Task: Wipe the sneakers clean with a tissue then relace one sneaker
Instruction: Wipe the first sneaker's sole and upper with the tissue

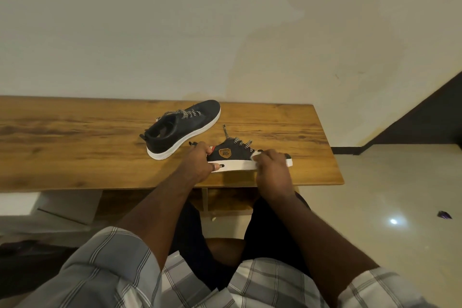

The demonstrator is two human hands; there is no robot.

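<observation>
Two black sneakers with white soles and black-and-white laces are on the wooden table (75, 132). The near sneaker (235, 155) stands side-on at the front edge, toe to the right, an orange badge on its side. My left hand (200, 160) grips its heel. My right hand (271, 167) covers the toe end and presses a white tissue (256, 155) against the upper; only a corner of the tissue shows. The far sneaker (182, 127) lies further back, toe pointing up-right, with no hand on it.
The table's right end (335, 157) stops at a pale tiled floor, where a small purple scrap (444, 214) lies. A plain wall stands behind the table. White boxes sit under the table at the left. My knees are below the front edge.
</observation>
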